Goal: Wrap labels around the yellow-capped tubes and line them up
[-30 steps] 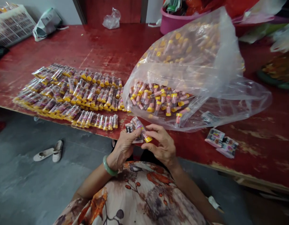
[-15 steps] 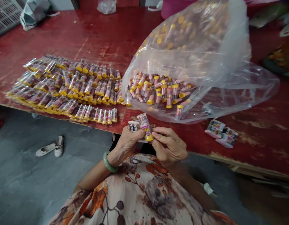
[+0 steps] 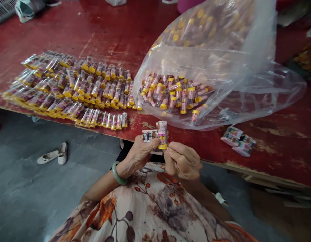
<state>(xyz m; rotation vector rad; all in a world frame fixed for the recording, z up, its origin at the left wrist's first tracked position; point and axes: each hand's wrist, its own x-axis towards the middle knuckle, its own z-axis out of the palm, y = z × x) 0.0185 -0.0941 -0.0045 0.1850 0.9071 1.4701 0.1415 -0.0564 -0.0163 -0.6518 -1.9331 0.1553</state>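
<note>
On the left, rows of yellow-capped tubes [image 3: 96, 88] lie piled on the red surface [image 3: 100, 30], the nearest ones close to its front edge; a sleeve or forearm brushing them could probably tip some to the floor [image 3: 77, 181].

The left hand [image 3: 139, 153] is closed, thumb on top, around a labelled tube [image 3: 162, 132] and a small stack of printed labels [image 3: 149, 135], the tube upright against the stack's right side. With both under one thumb, a loosened grip could let the tube roll or the labels fan out and slip.

The right hand [image 3: 184, 159] is nearly closed, its fingertips pinched together at the tube's yellow cap — whether they grip anything cannot be told. A sideways push there might skew the tube or crease its wrap.

Beyond, the clear bag [image 3: 208, 58] gapes over loose tubes [image 3: 183, 107]; a tug on its thin film could spill them. Farther right, label bundles [image 3: 232, 134] lie near the bag.
</note>
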